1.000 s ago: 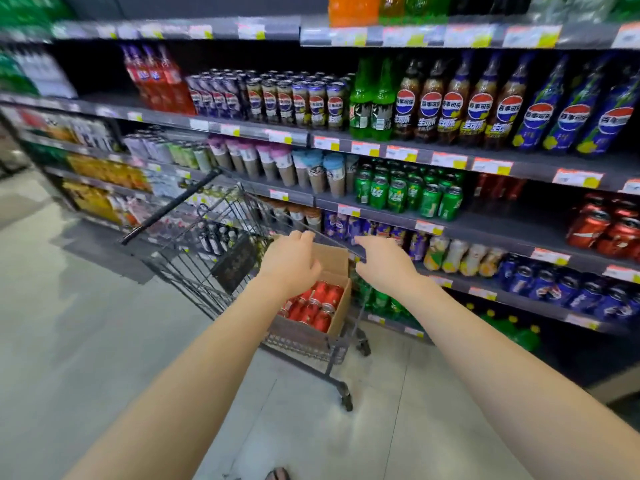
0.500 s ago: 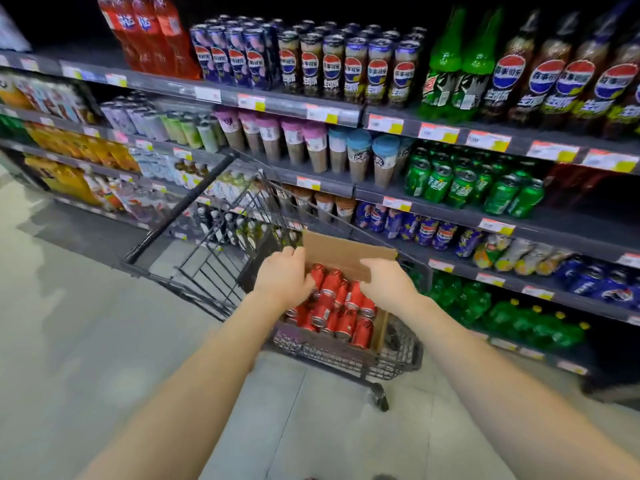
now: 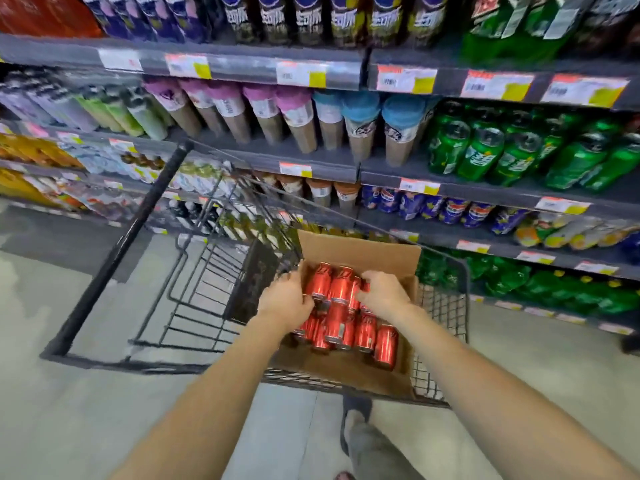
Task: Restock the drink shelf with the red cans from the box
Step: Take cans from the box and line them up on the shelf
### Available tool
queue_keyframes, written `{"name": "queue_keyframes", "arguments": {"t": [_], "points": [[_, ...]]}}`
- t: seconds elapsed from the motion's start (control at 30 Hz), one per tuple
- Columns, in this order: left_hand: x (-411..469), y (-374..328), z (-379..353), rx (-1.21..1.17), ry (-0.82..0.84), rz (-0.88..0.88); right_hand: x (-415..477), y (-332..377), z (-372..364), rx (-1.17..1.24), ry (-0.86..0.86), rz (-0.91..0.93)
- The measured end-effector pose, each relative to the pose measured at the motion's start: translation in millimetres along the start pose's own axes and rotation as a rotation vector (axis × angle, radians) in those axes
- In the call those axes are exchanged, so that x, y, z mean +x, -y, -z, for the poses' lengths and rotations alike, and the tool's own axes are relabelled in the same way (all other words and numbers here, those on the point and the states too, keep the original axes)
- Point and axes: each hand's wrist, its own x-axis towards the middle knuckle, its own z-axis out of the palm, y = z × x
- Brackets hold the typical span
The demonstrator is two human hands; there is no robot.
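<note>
An open cardboard box [image 3: 360,249] sits in the right end of a black wire shopping cart [image 3: 446,306]. Several red cans [image 3: 337,315] lie on their sides inside the box. My left hand [image 3: 285,299] reaches into the box's left side with its fingers curled onto a can. My right hand [image 3: 382,294] is over the cans on the right, fingers bent down onto one. Neither can is lifted clear of the pile. The drink shelf [image 3: 450,188] stands just behind the cart.
The cart's handle bar [image 3: 121,244] runs diagonally at left. Shelves hold green cans [image 3: 485,157], capped cups [image 3: 298,116], blue cans [image 3: 450,211] and green bottles [image 3: 554,289] lower right. My leg and shoe [image 3: 356,431] are below the cart on the pale floor.
I have stepped closer and the view has dropped toward the cart. Both hands have moved from the box's edges down into it, onto the red cans.
</note>
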Motion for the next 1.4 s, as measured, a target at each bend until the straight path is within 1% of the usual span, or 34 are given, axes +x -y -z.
{"name": "queue_keyframes", "arguments": {"t": [0.13, 0.3, 0.47, 0.53, 0.67, 0.77, 0.9, 1.03, 1.1, 1.23, 1.4], "points": [[64.4, 6.0, -20.8, -0.012, 0.089, 0.03, 58.8, -13.2, -21.8, 0.012, 0.071, -0.081], [127.6, 19.7, -66.6, -0.118, 0.166, 0.064, 122.6, -32.8, -57.2, 0.065, 0.108, -0.208], [184.4, 37.5, -118.0, -0.217, 0.245, 0.128, 179.8, -38.6, -95.5, 0.227, 0.124, -0.368], [207.1, 42.0, -134.1, -0.234, 0.254, 0.144, 205.1, -45.0, -116.5, 0.284, 0.129, -0.432], [245.5, 46.2, -168.7, -0.264, 0.217, 0.172, 236.9, -53.8, -152.9, 0.353, 0.095, -0.51], [265.6, 45.5, -190.0, -0.264, 0.229, 0.201, 251.8, -56.2, -173.0, 0.356, 0.095, -0.552], [278.8, 41.9, -205.2, -0.24, 0.228, 0.249, 259.4, -60.4, -187.6, 0.367, -0.003, -0.56], [279.8, 42.7, -211.4, -0.332, 0.175, 0.267, 252.4, -66.9, -193.7, 0.451, -0.108, -0.489], [274.9, 45.8, -210.8, -0.383, 0.15, 0.262, 242.8, -66.8, -192.9, 0.504, -0.122, -0.464], [254.7, 49.6, -191.5, -0.453, 0.112, 0.168, 214.7, -57.1, -175.0, 0.57, -0.162, -0.407], [212.8, 45.9, -132.2, -0.592, 0.08, 0.023, 162.0, -32.6, -130.5, 0.693, -0.267, -0.368]]}}
